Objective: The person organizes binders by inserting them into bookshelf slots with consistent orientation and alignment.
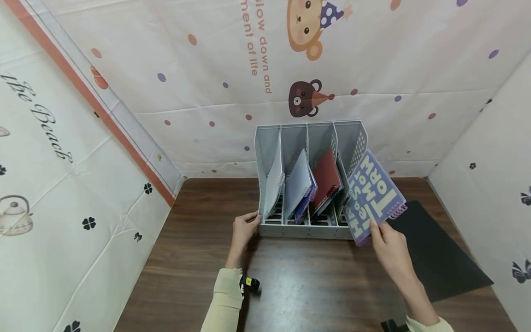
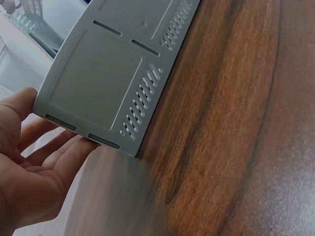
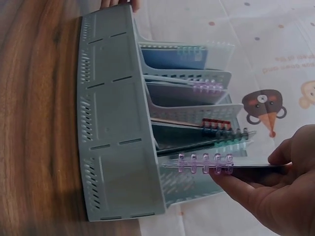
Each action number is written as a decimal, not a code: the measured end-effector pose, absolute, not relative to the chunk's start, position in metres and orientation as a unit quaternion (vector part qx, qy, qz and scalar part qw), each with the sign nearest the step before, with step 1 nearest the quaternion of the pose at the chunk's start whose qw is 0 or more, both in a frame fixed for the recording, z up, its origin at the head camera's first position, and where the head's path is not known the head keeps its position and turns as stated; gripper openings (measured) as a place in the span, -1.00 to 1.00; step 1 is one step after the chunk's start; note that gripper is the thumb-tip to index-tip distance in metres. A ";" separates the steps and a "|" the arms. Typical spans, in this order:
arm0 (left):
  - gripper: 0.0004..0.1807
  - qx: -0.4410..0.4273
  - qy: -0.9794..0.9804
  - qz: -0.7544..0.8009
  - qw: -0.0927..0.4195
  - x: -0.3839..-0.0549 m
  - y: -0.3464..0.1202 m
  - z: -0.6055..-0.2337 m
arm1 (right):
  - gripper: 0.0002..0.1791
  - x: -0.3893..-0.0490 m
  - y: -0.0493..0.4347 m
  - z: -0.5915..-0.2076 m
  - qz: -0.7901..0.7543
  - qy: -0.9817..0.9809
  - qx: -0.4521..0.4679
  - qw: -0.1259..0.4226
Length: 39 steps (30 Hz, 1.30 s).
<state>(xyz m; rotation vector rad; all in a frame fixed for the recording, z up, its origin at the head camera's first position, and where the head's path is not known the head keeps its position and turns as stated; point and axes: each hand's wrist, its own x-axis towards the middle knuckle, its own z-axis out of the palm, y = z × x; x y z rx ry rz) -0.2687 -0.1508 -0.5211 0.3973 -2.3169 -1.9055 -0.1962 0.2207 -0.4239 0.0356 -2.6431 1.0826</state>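
A grey file organizer with upright dividers stands on the table against the back wall. At its front left corner, my left hand grips the edge, thumb on one side and fingers on the other in the left wrist view. My right hand pinches a purple spiral notebook with pale yellow lettering. That notebook is tilted at the rightmost compartment, its purple coil partly over the organizer's front edge in the right wrist view. How far it reaches inside is unclear.
Other spiral notebooks stand in the compartments: a pale one at left, a light blue one, and a red one. A flat black sheet lies on the wooden table at right. Printed cloth walls enclose the table.
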 end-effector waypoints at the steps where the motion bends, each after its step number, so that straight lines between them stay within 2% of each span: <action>1: -0.69 0.131 -0.764 -0.629 0.056 -0.269 -0.150 -0.521 | -0.62 -0.197 0.221 -0.425 0.376 -0.916 0.012 0.144; 17: -0.71 0.140 -0.770 -0.620 0.060 -0.266 -0.149 -0.525 | -0.62 -0.237 0.214 -0.437 0.391 -0.907 0.018 0.158; 26: -0.73 0.112 -0.813 -0.564 0.092 -0.269 -0.149 -0.521 | -0.69 -0.275 0.208 -0.444 0.385 -0.907 0.039 0.166; 33: -0.73 0.100 -0.813 -0.563 0.110 -0.275 -0.149 -0.520 | -0.75 -0.301 0.202 -0.456 0.384 -0.910 0.047 0.152; 39: -0.72 0.097 -0.816 -0.559 0.108 -0.266 -0.149 -0.524 | -0.75 -0.303 0.195 -0.467 0.382 -0.915 0.047 0.120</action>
